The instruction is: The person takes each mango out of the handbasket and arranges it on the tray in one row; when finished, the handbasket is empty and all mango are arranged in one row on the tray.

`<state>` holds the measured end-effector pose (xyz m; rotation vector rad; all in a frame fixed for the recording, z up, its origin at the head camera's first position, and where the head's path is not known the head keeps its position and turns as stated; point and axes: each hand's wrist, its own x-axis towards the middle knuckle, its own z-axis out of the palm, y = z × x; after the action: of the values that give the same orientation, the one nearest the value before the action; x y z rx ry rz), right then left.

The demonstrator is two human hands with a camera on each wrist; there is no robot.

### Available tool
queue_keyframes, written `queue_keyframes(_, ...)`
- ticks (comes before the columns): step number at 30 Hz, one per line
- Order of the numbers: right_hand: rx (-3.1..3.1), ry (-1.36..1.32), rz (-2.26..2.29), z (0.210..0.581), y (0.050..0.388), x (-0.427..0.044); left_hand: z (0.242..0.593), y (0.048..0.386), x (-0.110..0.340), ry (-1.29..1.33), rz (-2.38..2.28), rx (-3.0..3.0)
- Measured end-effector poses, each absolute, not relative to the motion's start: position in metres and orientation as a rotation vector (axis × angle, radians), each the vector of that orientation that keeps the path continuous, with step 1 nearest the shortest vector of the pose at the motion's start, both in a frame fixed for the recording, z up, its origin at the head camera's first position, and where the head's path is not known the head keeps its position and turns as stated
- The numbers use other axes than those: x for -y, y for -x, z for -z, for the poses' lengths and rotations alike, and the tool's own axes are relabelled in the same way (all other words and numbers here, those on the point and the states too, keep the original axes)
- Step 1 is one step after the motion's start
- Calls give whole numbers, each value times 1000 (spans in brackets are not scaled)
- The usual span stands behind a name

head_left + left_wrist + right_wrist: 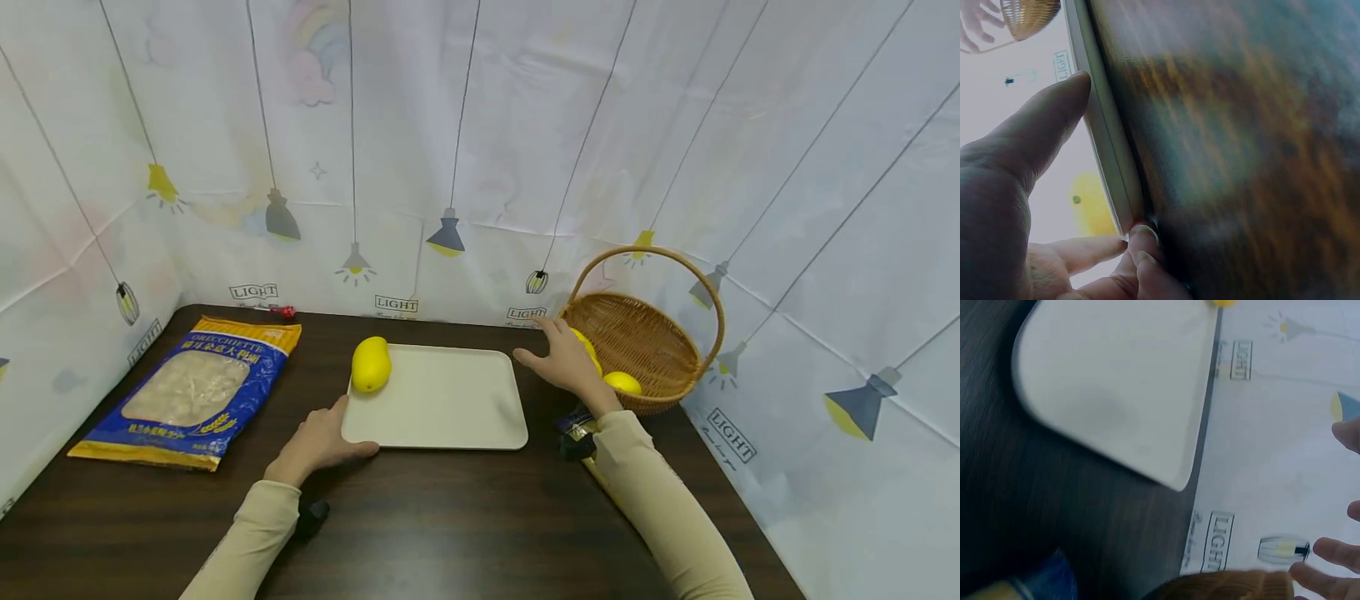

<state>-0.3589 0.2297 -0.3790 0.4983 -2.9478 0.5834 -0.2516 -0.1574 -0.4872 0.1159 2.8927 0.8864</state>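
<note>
Preferably, the left hand [318, 442], fingers gripping the corner of the tray [442, 400], should keep it level, while the right hand [564, 358], fingers spread and empty, avoids bumping the basket [637, 337].

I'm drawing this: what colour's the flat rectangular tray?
The tray is cream, clearest in the head view.

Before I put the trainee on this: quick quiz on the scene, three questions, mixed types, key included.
1. Multiple choice: how many yellow fruits sit on the white tray? A) none B) one C) two
2. True or false: the left hand is at the tray's far right corner.
3. Fill in: the right hand, fingers spread, is beside a wicker ____.

Key: 1: B, at the tray's far left corner. 2: False, the left hand is at the near left corner. 3: basket.
</note>
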Motion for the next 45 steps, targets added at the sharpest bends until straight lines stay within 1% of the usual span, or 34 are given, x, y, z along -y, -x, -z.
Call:
queue_keyframes(13, 2967, -310, -586, 378, 354, -304, 486, 251, 158, -112, -887, -2882)
queue_keyframes(20, 3109, -169, -598, 382, 355, -332, 485, 252, 159, -114, -885, -2883)
queue_keyframes(25, 3191, -120, -610, 385, 357, -340, 484, 252, 159, -113, -886, -2873)
queue_keyframes(39, 3337, -253, -561, 386, 369, -335, 486, 252, 159, -95, -906, -2869)
queue_keyframes(45, 3388, -225, -596, 389, 376, -334, 486, 251, 159, -95, -905, -2863)
